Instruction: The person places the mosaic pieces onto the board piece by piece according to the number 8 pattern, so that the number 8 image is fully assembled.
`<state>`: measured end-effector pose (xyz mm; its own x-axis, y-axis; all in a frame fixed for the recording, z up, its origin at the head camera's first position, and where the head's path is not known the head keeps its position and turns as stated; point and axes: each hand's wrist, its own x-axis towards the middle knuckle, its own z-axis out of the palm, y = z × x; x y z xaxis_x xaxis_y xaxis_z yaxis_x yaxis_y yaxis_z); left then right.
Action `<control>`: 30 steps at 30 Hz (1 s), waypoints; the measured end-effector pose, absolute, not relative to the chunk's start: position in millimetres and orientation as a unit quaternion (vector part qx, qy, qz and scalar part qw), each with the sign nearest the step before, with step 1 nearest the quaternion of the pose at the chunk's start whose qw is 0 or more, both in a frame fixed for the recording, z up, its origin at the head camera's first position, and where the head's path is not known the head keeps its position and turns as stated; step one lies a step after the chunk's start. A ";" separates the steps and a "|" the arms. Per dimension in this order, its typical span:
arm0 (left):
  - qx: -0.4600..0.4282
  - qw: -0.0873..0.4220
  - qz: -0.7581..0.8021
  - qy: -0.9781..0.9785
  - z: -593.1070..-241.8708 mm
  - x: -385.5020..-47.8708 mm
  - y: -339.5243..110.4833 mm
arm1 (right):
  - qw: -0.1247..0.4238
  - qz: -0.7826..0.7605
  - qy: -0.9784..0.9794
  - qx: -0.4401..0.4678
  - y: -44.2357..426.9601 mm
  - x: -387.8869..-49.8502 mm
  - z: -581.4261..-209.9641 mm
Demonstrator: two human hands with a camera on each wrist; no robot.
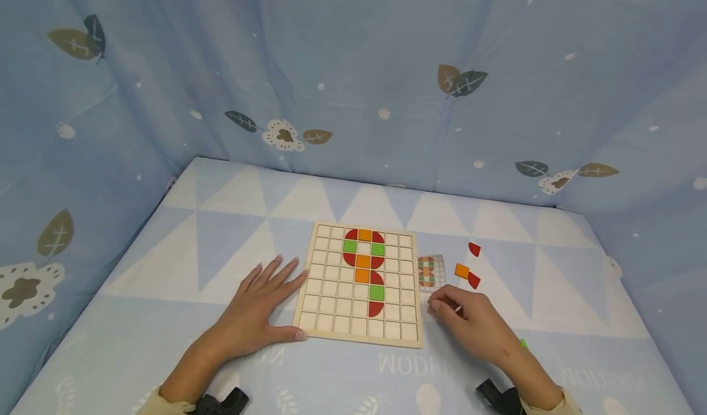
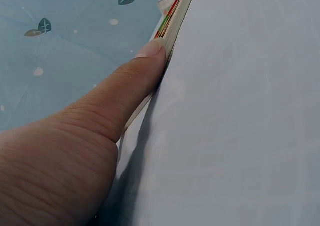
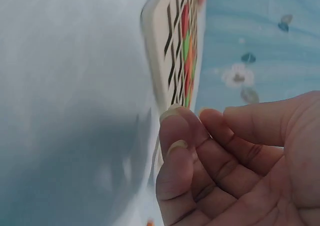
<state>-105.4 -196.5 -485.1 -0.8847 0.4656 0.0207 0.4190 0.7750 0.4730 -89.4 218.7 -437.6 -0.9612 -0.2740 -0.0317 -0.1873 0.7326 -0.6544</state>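
Observation:
A wooden grid board (image 1: 338, 307) lies on the table, with red quarter-circle, orange square and green square pieces set in some of its cells. My left hand (image 1: 251, 314) lies spread at its left side; the thumb touches the lower left corner and other fingertips reach the left edge. In the left wrist view the thumb (image 2: 122, 88) presses against the board's side. Just off the board's right edge is my right hand (image 1: 469, 320), fingers loosely bent. The right wrist view shows these fingers (image 3: 175, 173) near the board with nothing visible held.
A pattern card (image 1: 436, 271) lies right of the board, partly tucked against its edge. Beyond it are an orange square (image 1: 461, 271) and two red quarter circles (image 1: 474, 249). A green piece (image 1: 524, 343) peeks out by my right wrist. Patterned curtains (image 1: 353, 83) surround the table.

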 end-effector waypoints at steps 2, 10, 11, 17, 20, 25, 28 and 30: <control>0.232 0.050 0.241 0.941 -485.7 -105.3 -196.5 | 0.052 -0.323 0.938 -0.115 226.9 -89.0 -436.4; 0.235 0.044 0.245 0.940 -487.3 -105.6 -196.7 | 0.040 -0.204 0.975 -0.082 249.9 -92.2 -435.7; 0.233 0.046 0.242 0.941 -487.2 -105.7 -196.7 | 0.038 -0.188 0.978 -0.079 251.8 -93.5 -436.4; 0.234 0.051 0.238 0.941 -487.9 -106.8 -196.5 | 0.022 -0.122 0.989 -0.085 259.3 -105.9 -442.5; 0.232 0.053 0.239 0.941 -487.7 -106.6 -196.4 | 0.019 -0.122 0.989 -0.083 260.6 -115.1 -444.0; 0.231 0.053 0.240 0.941 -488.0 -106.5 -196.8 | 0.025 -0.146 0.986 -0.074 263.7 -132.7 -443.9; 0.233 0.051 0.241 0.941 -488.1 -106.6 -197.1 | 0.036 -0.172 0.982 -0.065 267.4 -141.0 -444.3; 0.234 0.050 0.241 0.941 -488.1 -106.7 -197.4 | 0.047 -0.190 0.979 -0.058 269.8 -145.1 -444.7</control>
<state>-106.7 -197.4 -488.1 -0.8854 0.4644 0.0195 0.4167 0.7746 0.4758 -145.1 269.8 -444.7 -0.9890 -0.1311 -0.0692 -0.0956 0.9209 -0.3779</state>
